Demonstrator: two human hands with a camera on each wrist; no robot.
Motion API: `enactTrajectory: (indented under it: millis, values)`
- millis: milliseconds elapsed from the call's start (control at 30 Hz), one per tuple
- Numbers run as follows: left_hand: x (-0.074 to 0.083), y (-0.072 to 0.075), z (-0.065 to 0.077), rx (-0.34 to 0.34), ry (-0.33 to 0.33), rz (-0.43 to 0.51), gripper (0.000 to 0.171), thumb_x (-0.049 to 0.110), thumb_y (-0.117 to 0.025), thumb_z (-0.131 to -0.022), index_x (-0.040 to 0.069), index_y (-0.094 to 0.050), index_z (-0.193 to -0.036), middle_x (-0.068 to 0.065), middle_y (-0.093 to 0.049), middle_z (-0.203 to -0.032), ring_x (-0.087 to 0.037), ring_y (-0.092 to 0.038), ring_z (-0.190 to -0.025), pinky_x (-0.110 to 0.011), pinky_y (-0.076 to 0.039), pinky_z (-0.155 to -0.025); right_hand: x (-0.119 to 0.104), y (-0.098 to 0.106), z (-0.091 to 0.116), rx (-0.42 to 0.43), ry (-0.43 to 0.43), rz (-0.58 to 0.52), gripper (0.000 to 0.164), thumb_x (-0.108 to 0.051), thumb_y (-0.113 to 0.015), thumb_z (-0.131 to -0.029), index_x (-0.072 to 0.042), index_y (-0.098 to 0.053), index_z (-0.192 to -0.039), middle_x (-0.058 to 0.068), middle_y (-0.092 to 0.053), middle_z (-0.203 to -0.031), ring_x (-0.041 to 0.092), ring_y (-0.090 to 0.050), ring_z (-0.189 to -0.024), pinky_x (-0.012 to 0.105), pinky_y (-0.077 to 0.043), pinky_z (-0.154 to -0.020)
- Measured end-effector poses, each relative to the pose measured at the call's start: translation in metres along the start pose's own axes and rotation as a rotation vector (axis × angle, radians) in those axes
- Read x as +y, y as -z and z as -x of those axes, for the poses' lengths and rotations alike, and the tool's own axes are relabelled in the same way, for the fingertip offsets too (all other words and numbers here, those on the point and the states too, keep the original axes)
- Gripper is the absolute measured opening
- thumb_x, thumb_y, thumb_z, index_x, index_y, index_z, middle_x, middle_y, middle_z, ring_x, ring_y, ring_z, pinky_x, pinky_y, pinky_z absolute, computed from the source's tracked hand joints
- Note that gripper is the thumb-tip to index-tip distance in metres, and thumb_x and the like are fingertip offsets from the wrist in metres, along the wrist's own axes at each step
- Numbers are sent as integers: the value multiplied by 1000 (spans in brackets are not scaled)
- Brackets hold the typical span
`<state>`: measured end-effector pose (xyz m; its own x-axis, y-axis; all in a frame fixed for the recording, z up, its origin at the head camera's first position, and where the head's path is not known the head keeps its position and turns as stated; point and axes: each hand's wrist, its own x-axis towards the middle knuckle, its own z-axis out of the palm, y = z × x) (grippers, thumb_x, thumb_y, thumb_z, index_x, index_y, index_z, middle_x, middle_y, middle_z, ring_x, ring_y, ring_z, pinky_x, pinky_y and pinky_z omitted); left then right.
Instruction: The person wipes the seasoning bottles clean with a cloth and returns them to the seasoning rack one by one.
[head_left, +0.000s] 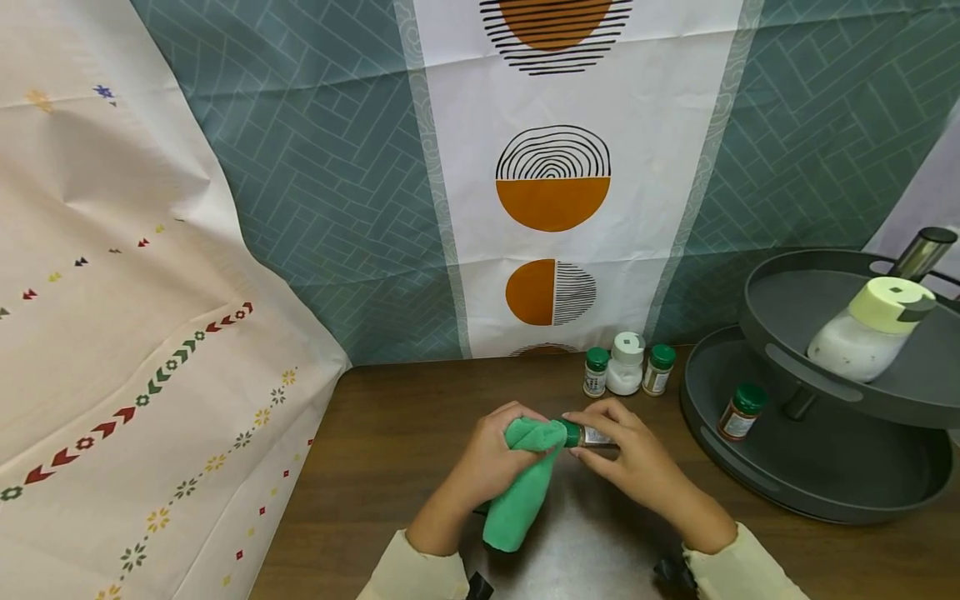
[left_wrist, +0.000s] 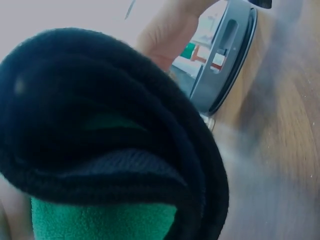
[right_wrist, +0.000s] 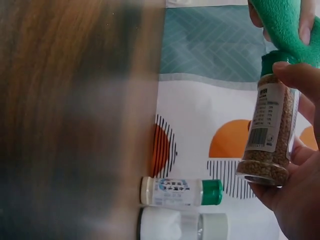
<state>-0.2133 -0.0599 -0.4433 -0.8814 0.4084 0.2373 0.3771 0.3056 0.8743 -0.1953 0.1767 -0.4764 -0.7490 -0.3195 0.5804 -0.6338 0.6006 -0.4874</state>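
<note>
My left hand (head_left: 501, 454) grips a bunched green cloth (head_left: 521, 508), whose top end lies against the green cap of a spice jar (head_left: 597, 436). The lower part of the cloth hangs below that hand, and its dark folded edge (left_wrist: 200, 165) fills much of the left wrist view. With fingers and thumb, my right hand (head_left: 637, 454) holds the jar sideways above the table. In the right wrist view the spice jar (right_wrist: 265, 130) is clear glass with brown grains inside and a white label with a barcode. The cloth (right_wrist: 280, 25) covers part of its cap.
At the table's back edge stand two green-capped jars (head_left: 596, 372) (head_left: 658, 370) around a white-lidded jar (head_left: 626, 363). On the right is a two-tier grey tray (head_left: 817, 492), with another green-capped jar (head_left: 741, 412) below and a white bottle (head_left: 870, 329) on top.
</note>
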Motion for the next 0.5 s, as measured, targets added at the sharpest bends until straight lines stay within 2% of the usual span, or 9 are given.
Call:
enactTrajectory:
  millis: [100,200,333,500]
  values:
    - [-3,1,-1,21,8,3,23,18,-82,-86,23,-73,-106,4,-69,-105,-11,-65,-95,-27,-55,-83,-2,0,0,-25,5,-2,54,-11,-86,-79,-21,-69,-128,-7,-59,-114,7,-57,-103,29,-54,-82]
    - [-5,3,-2,47,18,24,23,19,-82,-86,23,-72,-107,4,-68,-107,-12,-65,-95,-28,-56,-82,-6,3,0,-50,-16,-54,52,-14,-85,-81,-22,-68,-129,-8,-59,-115,6,-57,-104,29,-55,-84]
    - [-6,5,-3,95,19,71,26,20,-82,-86,25,-71,-109,6,-68,-109,-14,-65,-96,-31,-56,-83,-8,8,-2,-65,-79,-213,48,-14,-79,-88,-22,-66,-133,-7,-61,-117,5,-59,-100,26,-55,-81]
    - [-3,2,-3,145,8,124,31,19,-81,-86,27,-71,-114,5,-68,-118,-16,-64,-107,-33,-54,-90,-9,9,-2,-99,-185,-437,38,-11,-67,-97,-16,-62,-134,1,-65,-114,8,-62,-94,25,-56,-76]
